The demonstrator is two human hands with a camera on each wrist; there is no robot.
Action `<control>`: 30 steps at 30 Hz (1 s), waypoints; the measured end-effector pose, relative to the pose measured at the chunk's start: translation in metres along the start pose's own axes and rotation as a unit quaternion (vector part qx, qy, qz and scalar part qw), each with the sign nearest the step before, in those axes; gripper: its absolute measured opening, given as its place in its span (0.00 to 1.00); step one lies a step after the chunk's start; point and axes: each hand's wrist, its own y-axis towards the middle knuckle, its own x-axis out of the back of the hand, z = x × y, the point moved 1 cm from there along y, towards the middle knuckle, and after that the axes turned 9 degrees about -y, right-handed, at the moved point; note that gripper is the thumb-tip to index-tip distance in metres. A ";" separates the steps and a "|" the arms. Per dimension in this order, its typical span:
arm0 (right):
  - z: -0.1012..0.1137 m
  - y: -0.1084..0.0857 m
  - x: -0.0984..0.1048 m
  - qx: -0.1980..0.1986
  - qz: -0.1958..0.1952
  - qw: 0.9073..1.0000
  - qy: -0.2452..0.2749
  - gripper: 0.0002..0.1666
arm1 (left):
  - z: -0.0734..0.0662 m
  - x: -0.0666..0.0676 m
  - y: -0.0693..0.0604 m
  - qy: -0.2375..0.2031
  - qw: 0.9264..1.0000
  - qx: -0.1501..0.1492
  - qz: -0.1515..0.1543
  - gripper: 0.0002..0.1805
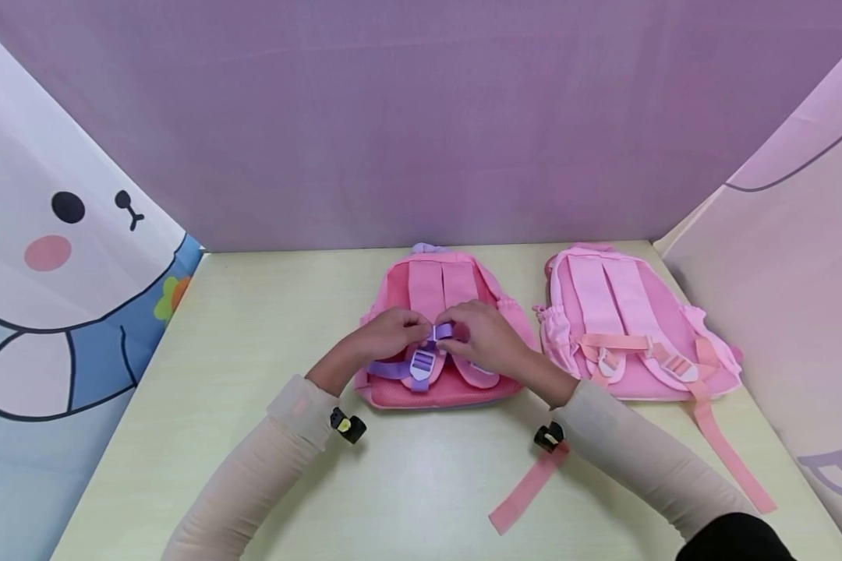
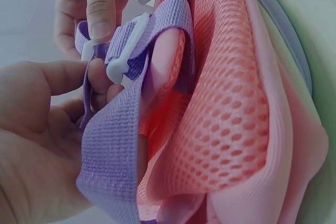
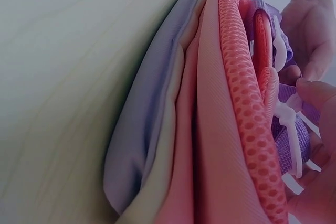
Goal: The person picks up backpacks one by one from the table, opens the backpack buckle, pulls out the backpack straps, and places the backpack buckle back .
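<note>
A pink backpack (image 1: 386,288) lies with its shoulder straps and mesh back panel (image 2: 226,87) facing up. Over its middle, both hands meet at a purple webbing strap (image 1: 443,332) with a small white buckle. The left hand (image 1: 395,333) pinches the webbing between thumb and fingers, as the left wrist view shows. From the other side, the right hand (image 1: 487,336) pinches the strap at the white piece (image 2: 88,51). A larger white ladder-lock buckle (image 1: 422,364), threaded with purple webbing, sits just below the hands on one shoulder strap. Fingers partly hide the small buckle.
To the right lies a second pink backpack (image 1: 631,312), straps up, with coral webbing and white buckles. One long coral strap (image 1: 726,452) hangs toward the table's right front. Another coral strap end (image 1: 529,491) lies below the right wrist. A purple cloth wall (image 1: 421,125) stands behind the table.
</note>
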 end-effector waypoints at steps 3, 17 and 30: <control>0.000 0.000 0.000 -0.003 0.000 1.000 -0.001 0.16 | 0.001 0.002 -0.001 0.005 1.000 0.005 -0.002 0.14; -0.002 0.000 0.000 -0.011 -0.001 1.000 0.001 0.17 | 0.008 0.013 -0.007 -0.017 1.000 0.015 -0.002 0.12; -0.001 0.000 0.000 -0.017 0.005 1.000 -0.001 0.18 | 0.008 0.013 -0.007 -0.011 1.000 0.001 -0.003 0.10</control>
